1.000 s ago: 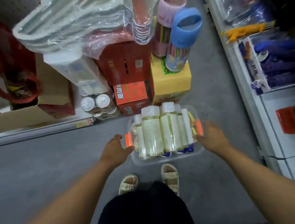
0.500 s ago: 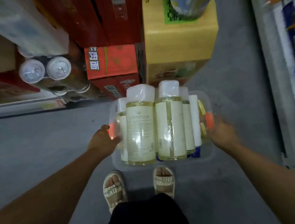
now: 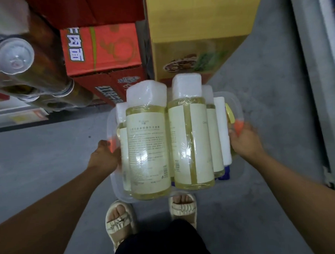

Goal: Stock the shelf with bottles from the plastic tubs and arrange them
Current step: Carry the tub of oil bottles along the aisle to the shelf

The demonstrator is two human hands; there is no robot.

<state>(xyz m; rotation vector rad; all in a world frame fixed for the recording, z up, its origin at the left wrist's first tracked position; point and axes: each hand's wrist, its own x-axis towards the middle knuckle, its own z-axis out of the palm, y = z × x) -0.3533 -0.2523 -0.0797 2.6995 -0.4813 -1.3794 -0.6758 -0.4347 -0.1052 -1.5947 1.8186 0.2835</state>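
Head camera, looking straight down at a person's arms and feet on a grey floor [image 3: 39, 155].

A clear plastic tub [image 3: 236, 104] sits at the centre of the view, between the two hands and above the feet. It is packed with tall bottles of pale yellow liquid lying on their sides, white caps pointing away from the person. The two top bottles fill most of the tub: the left bottle [image 3: 147, 156] shows a cream label with small printed text, and the right bottle [image 3: 190, 145] lies just beside it, wrapped in clear film. More bottles of the same kind lie partly hidden beneath and at both sides.

The left hand [image 3: 104, 158] grips the tub's left end at an orange handle [image 3: 112, 143], thumb on top; the other fingers are tucked under the rim and cannot be seen. The right hand [image 3: 244, 142] grips the right end at the matching orange handle [image 3: 238, 126], fingers curled around it.

Beyond the tub stand cartons on the floor: a red carton [image 3: 100, 51] with printed characters to the left, and a yellow carton [image 3: 197, 29] picturing a bowl of food to the right. At far left lie brown bottles with clear domed caps [image 3: 14, 56]. A pale shelf base [image 3: 318, 82] runs along the right edge.

Below the tub are two feet in beige strapped sandals [image 3: 120, 221] and dark clothing.
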